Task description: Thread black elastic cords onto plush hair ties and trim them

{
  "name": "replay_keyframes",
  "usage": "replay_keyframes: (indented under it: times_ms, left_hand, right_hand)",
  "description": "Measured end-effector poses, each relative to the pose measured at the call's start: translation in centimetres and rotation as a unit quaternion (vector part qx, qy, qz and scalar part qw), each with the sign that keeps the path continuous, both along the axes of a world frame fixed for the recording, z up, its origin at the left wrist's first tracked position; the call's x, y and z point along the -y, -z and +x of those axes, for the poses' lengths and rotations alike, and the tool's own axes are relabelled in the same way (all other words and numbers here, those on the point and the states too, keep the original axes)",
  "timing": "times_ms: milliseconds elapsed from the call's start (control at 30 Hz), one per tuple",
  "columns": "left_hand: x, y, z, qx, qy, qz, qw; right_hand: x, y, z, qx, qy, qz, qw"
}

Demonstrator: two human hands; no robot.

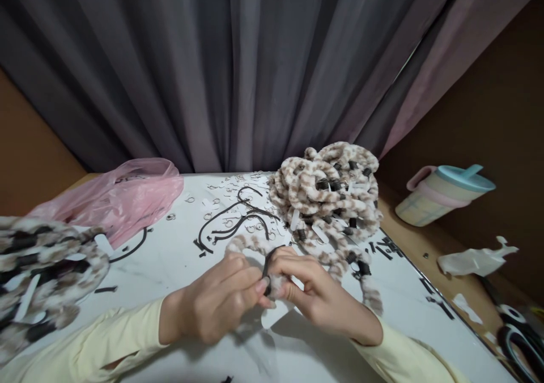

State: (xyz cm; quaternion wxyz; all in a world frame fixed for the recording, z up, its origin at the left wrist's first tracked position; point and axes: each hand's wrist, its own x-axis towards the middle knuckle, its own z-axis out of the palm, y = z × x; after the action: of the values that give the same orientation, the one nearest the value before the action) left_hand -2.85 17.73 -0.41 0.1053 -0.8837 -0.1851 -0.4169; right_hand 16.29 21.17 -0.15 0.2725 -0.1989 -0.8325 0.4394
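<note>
Tensioning the black cord [266, 267] unevenly could slip it off the furry strip [277, 285]. Left grip [223, 298] pinches cord; right grip [312, 289], furry strip.

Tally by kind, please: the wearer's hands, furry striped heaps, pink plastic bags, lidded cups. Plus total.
Hands: 2 (left hand, right hand)
Furry striped heaps: 2 (left heap, right heap)
Pink plastic bag: 1
Lidded cup: 1
Total: 6
</note>
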Motion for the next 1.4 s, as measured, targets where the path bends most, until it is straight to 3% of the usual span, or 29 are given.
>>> replay_keyframes:
  times_ms: [133,300,533,767,933,1133,1267,1400]
  left_hand:
    - [-0.1,0.2,0.3,0.038,-0.007,-0.047,0.998]
    - [0.3,0.5,0.4,0.070,0.001,-0.098,0.993]
    - [0.6,0.4,0.4,0.068,-0.011,-0.086,0.994]
    - [0.1,1.0,0.6,0.117,-0.011,-0.078,0.990]
    - [0.3,0.8,0.9,0.110,-0.024,-0.129,0.985]
    - [0.6,0.6,1.1,0.074,-0.044,-0.109,0.990]
    - [1.0,0.9,1.5,0.138,-0.049,-0.211,0.966]
    - [1.1,0.9,1.7,0.176,-0.086,-0.385,0.902]
  right_hand:
    - [0.4,0.6,-0.4,-0.064,0.041,0.113,0.991]
    - [1.0,0.1,-0.2,-0.051,0.080,0.241,0.966]
    - [1.3,-0.1,0.0,-0.012,0.088,0.346,0.934]
    - [1.1,0.4,0.0,0.068,0.074,0.333,0.938]
    - [1.0,0.9,-0.1,0.037,0.089,0.343,0.934]
    - [1.3,1.0,-0.4,0.012,0.114,0.397,0.911]
    - [1.6,0.9,-0.4,0.013,0.138,0.462,0.876]
    - [1.3,1.0,-0.4,0.042,0.141,0.508,0.849]
